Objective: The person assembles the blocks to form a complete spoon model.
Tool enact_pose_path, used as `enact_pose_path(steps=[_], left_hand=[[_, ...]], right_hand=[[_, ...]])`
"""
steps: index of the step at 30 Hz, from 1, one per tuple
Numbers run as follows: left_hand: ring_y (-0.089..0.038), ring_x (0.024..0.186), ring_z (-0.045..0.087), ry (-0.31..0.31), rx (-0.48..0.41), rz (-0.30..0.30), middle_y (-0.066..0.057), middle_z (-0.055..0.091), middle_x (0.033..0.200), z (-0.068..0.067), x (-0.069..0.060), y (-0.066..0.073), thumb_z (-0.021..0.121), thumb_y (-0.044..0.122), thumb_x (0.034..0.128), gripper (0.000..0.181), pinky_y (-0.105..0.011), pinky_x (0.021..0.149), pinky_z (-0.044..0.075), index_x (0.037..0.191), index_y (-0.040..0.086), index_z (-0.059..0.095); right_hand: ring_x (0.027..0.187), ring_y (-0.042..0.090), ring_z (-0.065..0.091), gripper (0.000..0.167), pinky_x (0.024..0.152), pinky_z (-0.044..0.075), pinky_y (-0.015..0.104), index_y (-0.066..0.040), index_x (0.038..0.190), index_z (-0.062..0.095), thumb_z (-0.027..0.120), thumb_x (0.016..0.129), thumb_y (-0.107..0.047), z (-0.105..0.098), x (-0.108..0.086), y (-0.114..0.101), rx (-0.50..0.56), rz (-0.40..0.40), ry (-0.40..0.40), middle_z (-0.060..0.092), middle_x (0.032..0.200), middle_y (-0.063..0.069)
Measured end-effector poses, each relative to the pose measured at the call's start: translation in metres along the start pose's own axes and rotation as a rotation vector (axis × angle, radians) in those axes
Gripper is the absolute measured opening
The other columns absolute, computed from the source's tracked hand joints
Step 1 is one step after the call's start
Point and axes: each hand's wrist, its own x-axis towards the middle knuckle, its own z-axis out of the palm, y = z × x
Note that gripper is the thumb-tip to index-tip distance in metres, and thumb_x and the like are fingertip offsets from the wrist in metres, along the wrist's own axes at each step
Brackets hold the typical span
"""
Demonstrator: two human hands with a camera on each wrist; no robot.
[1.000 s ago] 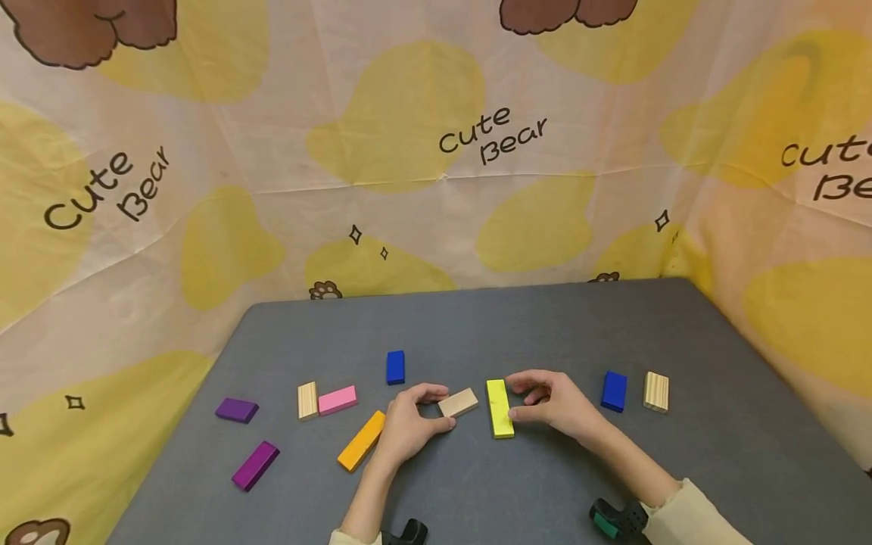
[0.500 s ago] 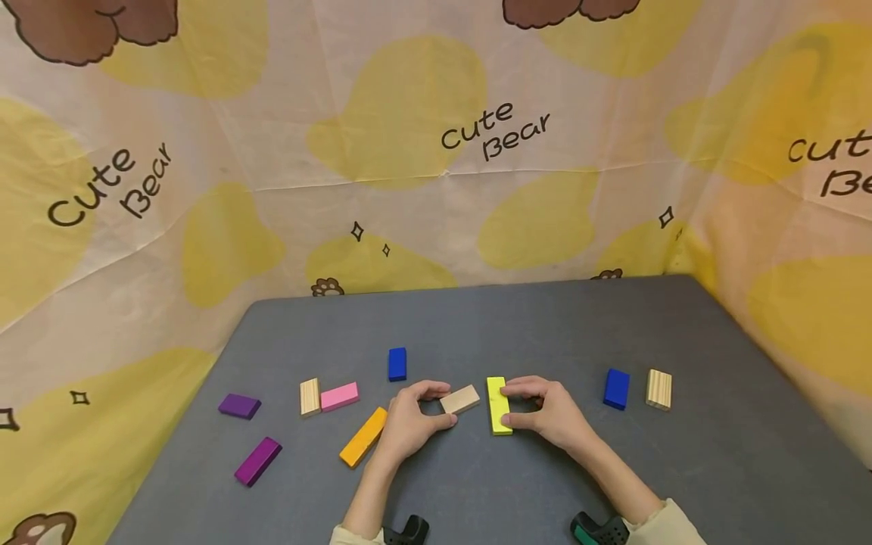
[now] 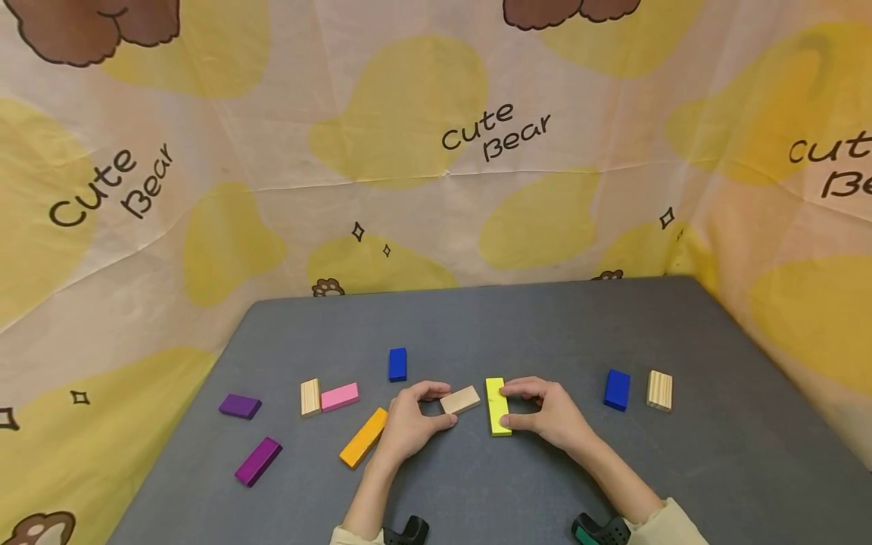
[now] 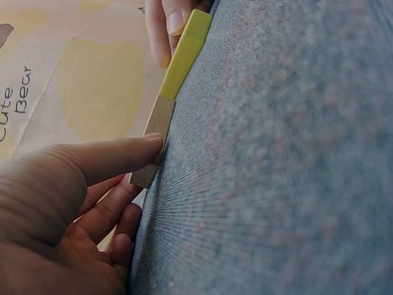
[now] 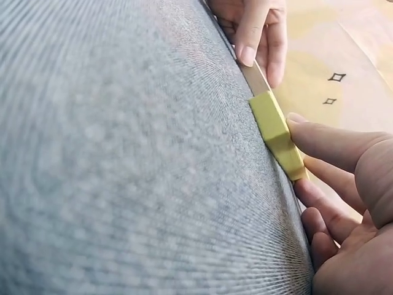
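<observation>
A plain beige wooden block (image 3: 460, 400) lies tilted on the table; my left hand (image 3: 409, 424) pinches its left end between thumb and index finger. In the left wrist view the thumb presses on the side of that block, while the other fingers curl underneath. To its right lies a yellow block (image 3: 496, 407), end toward me. Thumb and index fingertips of my right hand (image 3: 555, 416) touch the long right side of the yellow block without wrapping round it. In the left wrist view the two blocks appear end to end; head view shows a small gap.
Left of my left hand lie an orange block (image 3: 363, 437), a pink block (image 3: 340, 397) beside a striped wooden block (image 3: 309, 397), and two purple blocks. A blue block (image 3: 398, 365) sits farther back. Another blue block (image 3: 617, 390) and a striped block (image 3: 659, 390) lie right.
My right hand has moved left onto the yellow block, and its fingertips now touch its right side. My left hand has stayed at the beige block.
</observation>
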Motion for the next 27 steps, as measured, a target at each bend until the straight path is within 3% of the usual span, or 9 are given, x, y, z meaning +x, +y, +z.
enact_pose_path(steps=[17, 27], left_hand=[[-0.019, 0.100, 0.058, 0.019, 0.001, 0.008, 0.005, 0.069, 0.104, 0.0010, -0.0018, 0.0002, 0.085, 0.010, 0.0776, 0.039, -0.047, 0.094, 0.041, 0.114, 0.011, 0.071], [-0.017, 0.101, 0.063, 0.123, -0.022, 0.011, 0.004, 0.070, 0.106, -0.0028, 0.0005, 0.0087, 0.084, 0.009, 0.0781, 0.038, -0.045, 0.090, 0.047, 0.114, 0.010, 0.073]], right_hand=[[0.108, 0.020, 0.055, 0.040, 0.093, 0.039, 0.046, -0.020, 0.108, 0.076, 0.090, 0.071, -0.022, -0.0005, 0.0005, 0.0004, 0.007, 0.019, -0.017, 0.066, 0.117, -0.004], [0.106, 0.019, 0.054, 0.039, 0.092, 0.038, 0.047, -0.021, 0.106, 0.076, 0.090, 0.070, -0.022, -0.0003, 0.0006, -0.0007, -0.012, 0.020, -0.007, 0.066, 0.116, -0.005]])
